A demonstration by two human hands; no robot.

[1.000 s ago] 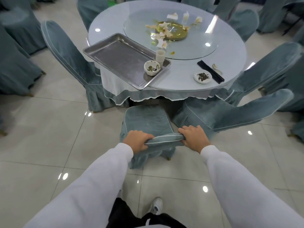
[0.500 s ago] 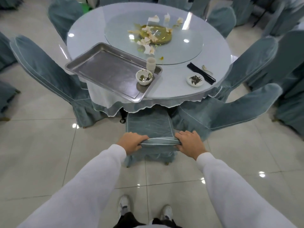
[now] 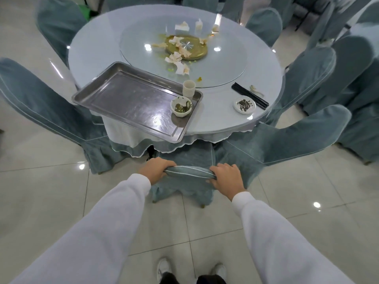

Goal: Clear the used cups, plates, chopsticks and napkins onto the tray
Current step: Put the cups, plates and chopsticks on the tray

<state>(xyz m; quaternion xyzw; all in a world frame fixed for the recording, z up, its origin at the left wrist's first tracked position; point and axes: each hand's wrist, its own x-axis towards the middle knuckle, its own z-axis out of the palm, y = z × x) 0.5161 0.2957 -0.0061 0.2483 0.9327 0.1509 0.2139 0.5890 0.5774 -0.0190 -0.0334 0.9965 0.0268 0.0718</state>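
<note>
Left hand (image 3: pixel 155 171) and right hand (image 3: pixel 226 178), both in white knit sleeves, curl over the piped top edge of a grey-blue fabric-covered chair (image 3: pixel 189 173), gripping it at either end. Chair seat is tucked partly under the round table with pale glossy top and scalloped cloth skirt (image 3: pixel 221 113). Rectangular brushed-steel tray (image 3: pixel 131 101) overhangs the table's near edge; on its right end a stack of ribbed white paper cups (image 3: pixel 188 88) and a soiled white ceramic bowl (image 3: pixel 181 105). Right of the tray: small white plate with dark scraps (image 3: pixel 244 104), black chopsticks (image 3: pixel 249 96). Crumpled white napkins (image 3: pixel 178 56) litter the glass turntable.
</note>
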